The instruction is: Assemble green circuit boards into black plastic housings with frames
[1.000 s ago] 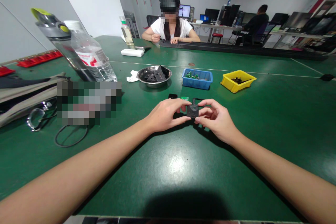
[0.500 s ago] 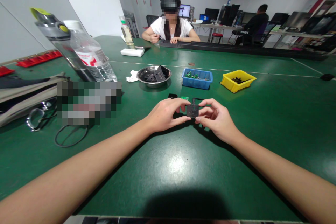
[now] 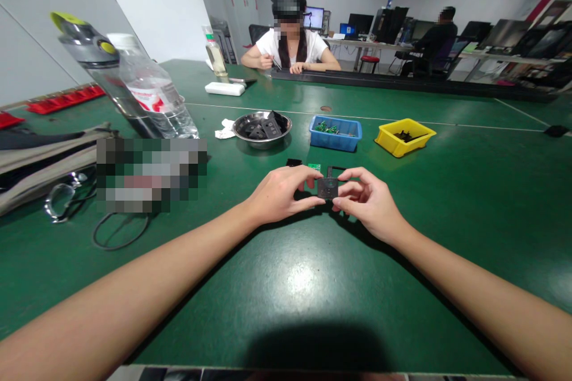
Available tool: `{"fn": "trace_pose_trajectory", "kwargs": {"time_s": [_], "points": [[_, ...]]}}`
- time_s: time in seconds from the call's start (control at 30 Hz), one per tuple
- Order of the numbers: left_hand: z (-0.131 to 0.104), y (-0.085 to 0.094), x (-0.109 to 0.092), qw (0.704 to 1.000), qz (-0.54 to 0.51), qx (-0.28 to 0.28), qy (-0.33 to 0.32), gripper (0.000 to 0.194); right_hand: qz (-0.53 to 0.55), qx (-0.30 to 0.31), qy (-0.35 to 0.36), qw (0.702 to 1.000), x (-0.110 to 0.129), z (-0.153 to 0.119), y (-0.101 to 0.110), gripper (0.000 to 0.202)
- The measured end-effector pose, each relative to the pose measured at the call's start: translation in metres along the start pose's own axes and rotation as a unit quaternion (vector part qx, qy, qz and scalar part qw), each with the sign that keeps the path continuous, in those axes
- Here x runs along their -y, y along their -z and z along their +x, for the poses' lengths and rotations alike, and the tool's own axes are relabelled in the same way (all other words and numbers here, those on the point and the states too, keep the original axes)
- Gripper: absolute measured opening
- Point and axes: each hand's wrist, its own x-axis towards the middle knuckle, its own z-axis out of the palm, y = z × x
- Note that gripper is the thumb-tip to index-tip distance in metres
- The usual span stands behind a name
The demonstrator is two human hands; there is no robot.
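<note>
Between my two hands is a small square black plastic piece (image 3: pixel 328 189), raised a little above the green table. My left hand (image 3: pixel 282 193) pinches its left edge with thumb and fingers. Its right edge is gripped by the thumb and fingertips of my right hand (image 3: pixel 373 199). Just beyond it a black frame-like part (image 3: pixel 338 169) shows; whether it lies on the table or is joined to the piece I cannot tell. Past my left fingers lie a small green circuit board (image 3: pixel 314 167) and another black part (image 3: pixel 294 162).
Farther back stand a metal bowl (image 3: pixel 262 141) of black parts, a blue bin (image 3: pixel 336 141) with green circuit boards and a yellow bin (image 3: pixel 404 146) with dark pieces. Bottles (image 3: pixel 154 92) and a bag (image 3: pixel 53 161) are at left. A person (image 3: pixel 290 41) sits across the table.
The black piece has tilted very slightly in my fingers. My hands stay in almost the same place.
</note>
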Motion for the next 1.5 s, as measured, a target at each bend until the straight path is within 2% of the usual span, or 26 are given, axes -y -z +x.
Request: {"fn": "trace_pose_trajectory", "kwargs": {"time_s": [1.5], "points": [[0.0010, 0.0003, 0.0014, 0.999, 0.015, -0.015, -0.033, 0.042, 0.006, 0.005, -0.015, 1.000, 0.0034, 0.0000, 0.0002, 0.051]]}}
